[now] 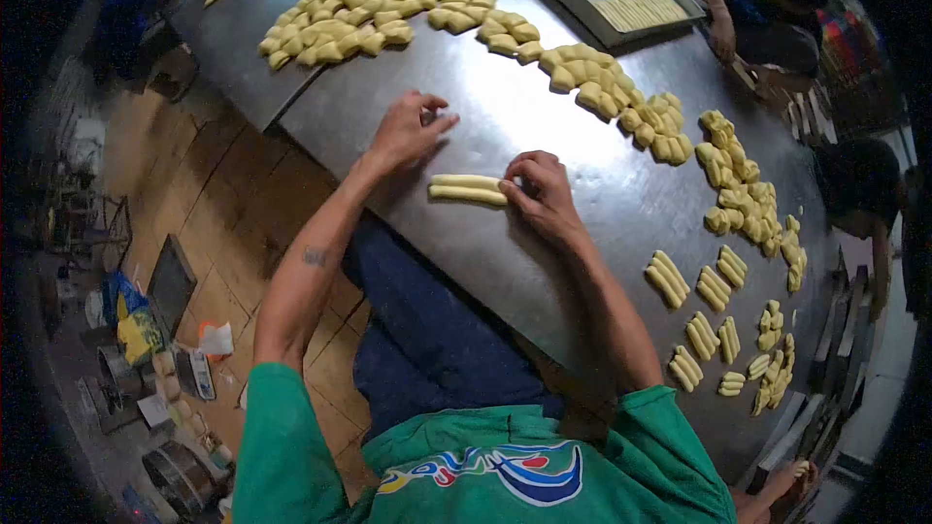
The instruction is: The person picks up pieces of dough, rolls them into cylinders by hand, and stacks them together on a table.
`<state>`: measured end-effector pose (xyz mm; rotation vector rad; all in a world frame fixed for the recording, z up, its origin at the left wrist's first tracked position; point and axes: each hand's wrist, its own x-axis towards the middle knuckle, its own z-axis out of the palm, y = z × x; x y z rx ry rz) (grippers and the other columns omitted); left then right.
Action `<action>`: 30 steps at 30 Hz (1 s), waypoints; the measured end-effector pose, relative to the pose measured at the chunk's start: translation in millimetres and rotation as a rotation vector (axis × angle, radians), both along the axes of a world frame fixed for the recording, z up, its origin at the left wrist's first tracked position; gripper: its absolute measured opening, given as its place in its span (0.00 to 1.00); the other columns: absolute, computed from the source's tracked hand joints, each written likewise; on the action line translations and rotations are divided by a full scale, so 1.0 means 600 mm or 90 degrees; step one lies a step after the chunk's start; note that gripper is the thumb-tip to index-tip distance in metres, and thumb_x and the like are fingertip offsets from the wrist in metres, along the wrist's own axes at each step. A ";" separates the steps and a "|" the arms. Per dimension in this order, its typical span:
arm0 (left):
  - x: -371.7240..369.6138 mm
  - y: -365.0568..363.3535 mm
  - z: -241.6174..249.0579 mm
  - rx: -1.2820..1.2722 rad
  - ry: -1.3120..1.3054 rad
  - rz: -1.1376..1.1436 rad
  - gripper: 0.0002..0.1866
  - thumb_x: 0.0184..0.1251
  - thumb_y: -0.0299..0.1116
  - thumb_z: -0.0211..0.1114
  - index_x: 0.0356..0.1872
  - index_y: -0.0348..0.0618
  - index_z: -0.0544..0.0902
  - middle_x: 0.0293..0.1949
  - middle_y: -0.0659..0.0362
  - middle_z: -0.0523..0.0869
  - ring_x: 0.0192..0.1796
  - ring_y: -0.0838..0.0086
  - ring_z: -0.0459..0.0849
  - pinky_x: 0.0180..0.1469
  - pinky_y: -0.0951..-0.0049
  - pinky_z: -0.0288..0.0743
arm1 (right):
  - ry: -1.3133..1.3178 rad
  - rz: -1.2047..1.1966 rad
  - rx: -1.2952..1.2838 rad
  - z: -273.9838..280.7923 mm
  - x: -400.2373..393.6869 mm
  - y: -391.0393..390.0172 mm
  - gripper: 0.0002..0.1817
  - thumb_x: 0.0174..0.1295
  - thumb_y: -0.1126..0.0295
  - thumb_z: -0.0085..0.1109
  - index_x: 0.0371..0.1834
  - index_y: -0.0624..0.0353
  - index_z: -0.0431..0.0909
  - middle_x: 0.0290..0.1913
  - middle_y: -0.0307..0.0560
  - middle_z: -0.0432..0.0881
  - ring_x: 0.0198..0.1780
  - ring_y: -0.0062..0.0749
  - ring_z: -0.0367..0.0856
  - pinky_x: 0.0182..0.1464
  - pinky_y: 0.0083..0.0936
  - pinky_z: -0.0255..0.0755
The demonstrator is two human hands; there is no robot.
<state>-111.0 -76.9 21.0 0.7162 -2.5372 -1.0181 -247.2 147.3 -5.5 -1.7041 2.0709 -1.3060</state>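
Two pale yellow dough rolls (466, 189) lie side by side on the metal table in front of me. My right hand (546, 196) is closed at their right end, with thumb and bent fingers against the dough. Off the upper left of the rolls is my left hand (412, 131), its fingers curved and apart, with nothing between them. It does not touch the dough.
Piles of cut dough pieces (340, 19) run along the far side of the metal table (388, 87). Grouped dough rolls (667, 279) sit at the right. A tray of dough strips (636, 12) stands at the back. Other people (767, 19) are around the table.
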 end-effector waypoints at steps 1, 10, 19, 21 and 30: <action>-0.037 -0.016 -0.009 0.012 0.015 0.041 0.22 0.59 0.45 0.71 0.45 0.35 0.85 0.41 0.45 0.84 0.42 0.60 0.85 0.47 0.65 0.79 | -0.030 -0.013 -0.059 -0.003 -0.003 -0.002 0.08 0.55 0.70 0.67 0.33 0.61 0.79 0.36 0.48 0.81 0.40 0.40 0.77 0.45 0.34 0.72; -0.319 -0.060 -0.018 0.095 0.007 0.329 0.24 0.52 0.45 0.70 0.39 0.30 0.85 0.42 0.39 0.86 0.45 0.52 0.87 0.47 0.62 0.79 | -0.143 -0.117 -0.098 -0.005 -0.006 0.007 0.11 0.54 0.70 0.69 0.33 0.66 0.78 0.34 0.53 0.80 0.37 0.41 0.79 0.39 0.32 0.73; -0.057 0.115 0.108 0.059 0.346 -0.199 0.20 0.57 0.17 0.66 0.50 0.40 0.72 0.41 0.56 0.84 0.44 0.71 0.86 0.50 0.70 0.82 | -0.905 -0.030 -0.131 0.051 -0.003 0.032 0.14 0.69 0.62 0.57 0.46 0.62 0.79 0.37 0.49 0.83 0.32 0.27 0.82 0.31 0.19 0.74; 0.005 0.142 0.112 0.027 0.352 -0.272 0.18 0.56 0.17 0.64 0.48 0.40 0.72 0.39 0.56 0.84 0.45 0.72 0.86 0.50 0.72 0.80 | -0.958 0.076 -0.023 0.085 0.026 0.046 0.16 0.70 0.64 0.54 0.53 0.65 0.74 0.38 0.49 0.82 0.32 0.30 0.83 0.26 0.19 0.74; 0.158 0.227 0.087 0.580 0.327 -0.002 0.15 0.69 0.24 0.62 0.53 0.27 0.78 0.44 0.52 0.85 0.41 0.76 0.86 0.41 0.78 0.83 | -0.805 0.151 -0.074 0.125 0.143 0.054 0.18 0.66 0.75 0.59 0.58 0.66 0.72 0.48 0.51 0.82 0.41 0.32 0.84 0.33 0.23 0.80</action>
